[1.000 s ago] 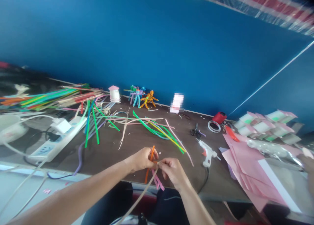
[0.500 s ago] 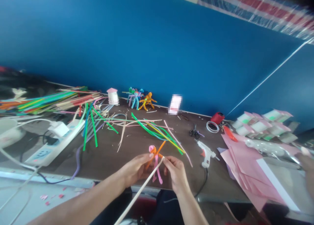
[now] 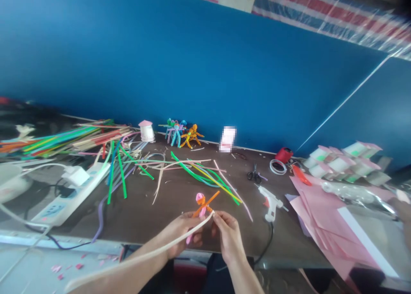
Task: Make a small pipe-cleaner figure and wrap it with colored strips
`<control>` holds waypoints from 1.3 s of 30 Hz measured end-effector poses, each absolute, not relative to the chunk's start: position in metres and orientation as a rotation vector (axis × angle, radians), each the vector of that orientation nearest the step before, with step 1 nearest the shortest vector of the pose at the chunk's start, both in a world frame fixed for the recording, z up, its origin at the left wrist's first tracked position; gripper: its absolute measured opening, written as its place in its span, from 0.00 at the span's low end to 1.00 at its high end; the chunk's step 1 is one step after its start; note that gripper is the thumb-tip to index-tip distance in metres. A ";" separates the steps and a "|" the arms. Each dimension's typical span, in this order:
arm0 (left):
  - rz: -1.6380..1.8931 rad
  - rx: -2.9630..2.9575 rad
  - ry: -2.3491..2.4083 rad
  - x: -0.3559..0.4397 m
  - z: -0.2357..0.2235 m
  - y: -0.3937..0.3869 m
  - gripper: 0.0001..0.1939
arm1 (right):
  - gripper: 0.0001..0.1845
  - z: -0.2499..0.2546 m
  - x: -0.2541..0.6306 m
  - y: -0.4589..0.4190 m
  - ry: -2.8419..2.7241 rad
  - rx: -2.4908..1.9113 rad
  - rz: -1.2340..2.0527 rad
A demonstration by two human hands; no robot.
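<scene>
Over the table's front edge, my left hand (image 3: 184, 232) is closed around the body of a small pink and orange pipe-cleaner figure (image 3: 200, 198). Its pink head and an orange strip slanting up to the right stick out above my fingers. My right hand (image 3: 228, 230) pinches a long cream pipe cleaner (image 3: 175, 241) near its upper end, at the tip of the figure's orange arm. The rest of that cream strip sweeps down left across my left forearm. My left fingers hide part of the figure's legs.
Loose green and yellow pipe cleaners (image 3: 205, 174) lie beyond my hands. Left are a power strip (image 3: 75, 195) and a colourful bundle (image 3: 70, 135). Finished figures (image 3: 176, 131) stand by the wall. Right are scissors (image 3: 254, 174), a glue gun (image 3: 271, 202) and pink sheets (image 3: 324, 219).
The cream pipe cleaner's free end has swung left, now lying over my left forearm. My left hand has shifted its hold on the figure, whose pink legs are now more covered.
</scene>
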State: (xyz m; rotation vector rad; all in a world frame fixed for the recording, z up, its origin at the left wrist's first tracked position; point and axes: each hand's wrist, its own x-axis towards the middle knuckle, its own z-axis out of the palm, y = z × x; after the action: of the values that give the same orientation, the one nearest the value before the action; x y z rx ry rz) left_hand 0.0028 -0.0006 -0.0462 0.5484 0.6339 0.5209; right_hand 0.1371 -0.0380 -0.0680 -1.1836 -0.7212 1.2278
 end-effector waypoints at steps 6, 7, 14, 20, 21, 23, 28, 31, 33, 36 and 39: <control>0.527 0.600 0.815 -0.001 -0.050 0.007 0.13 | 0.15 -0.064 0.132 -0.038 -0.763 -1.228 1.205; 0.518 0.606 0.835 -0.002 -0.049 0.008 0.13 | 0.16 -0.063 0.132 -0.038 -0.772 -1.230 1.205; 0.539 0.992 0.842 -0.003 -0.042 0.009 0.11 | 0.17 -0.053 0.132 -0.036 -0.801 -1.249 1.196; 0.635 1.493 0.987 -0.005 -0.047 0.016 0.08 | 0.15 -0.048 0.128 -0.038 -0.810 -1.265 1.184; 0.653 1.536 1.029 -0.006 -0.048 0.016 0.09 | 0.15 -0.047 0.127 -0.038 -0.809 -1.265 1.185; 0.679 1.586 1.091 -0.009 -0.048 0.014 0.10 | 0.16 -0.044 0.127 -0.038 -0.817 -1.279 1.185; 0.569 1.275 0.874 -0.017 -0.031 0.007 0.18 | 0.17 -0.040 0.129 -0.039 -0.922 -1.346 1.172; 0.526 0.949 0.823 -0.018 -0.024 0.010 0.15 | 0.16 -0.041 0.130 -0.039 -1.028 -1.342 1.148; 0.563 0.852 0.834 -0.016 -0.025 0.014 0.14 | 0.16 -0.042 0.129 -0.040 -1.054 -1.348 1.152; 0.631 0.948 0.832 -0.012 -0.025 0.016 0.14 | 0.15 -0.040 0.127 -0.042 -1.003 -1.338 1.247; 0.650 1.087 0.823 -0.009 -0.021 0.014 0.15 | 0.14 -0.034 0.129 -0.046 -0.916 -1.284 1.439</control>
State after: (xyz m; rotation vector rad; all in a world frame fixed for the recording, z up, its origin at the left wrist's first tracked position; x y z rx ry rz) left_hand -0.0093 0.0137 -0.0209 1.0867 0.8229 0.6499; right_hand 0.1285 -0.0458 -0.0345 -1.2836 -0.9155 1.4392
